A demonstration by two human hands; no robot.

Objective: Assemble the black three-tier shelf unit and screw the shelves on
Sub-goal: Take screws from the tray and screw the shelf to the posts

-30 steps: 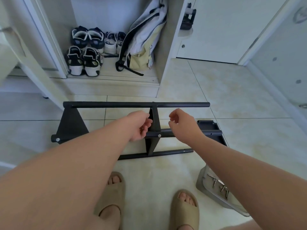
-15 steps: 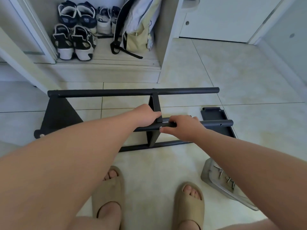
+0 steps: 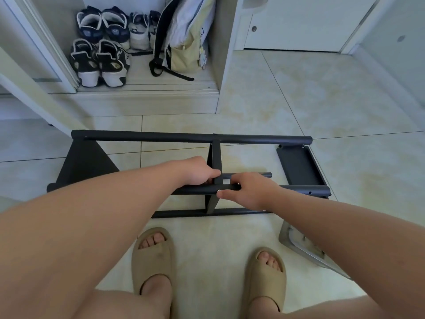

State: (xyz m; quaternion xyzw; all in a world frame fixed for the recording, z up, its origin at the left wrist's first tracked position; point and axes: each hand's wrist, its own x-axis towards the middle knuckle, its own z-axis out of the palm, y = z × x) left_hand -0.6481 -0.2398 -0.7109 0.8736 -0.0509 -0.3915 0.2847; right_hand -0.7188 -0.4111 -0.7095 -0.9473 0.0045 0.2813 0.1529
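No legible txt, labels or nos. — backpack (image 3: 184, 40) charm maybe printed, too blurry.

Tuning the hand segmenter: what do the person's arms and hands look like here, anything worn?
Both are bare. The left forearm and right forearm show no sleeves up to the frame edge. The left hand and right hand have no gloves, and no watch, ring, band or marking is visible.
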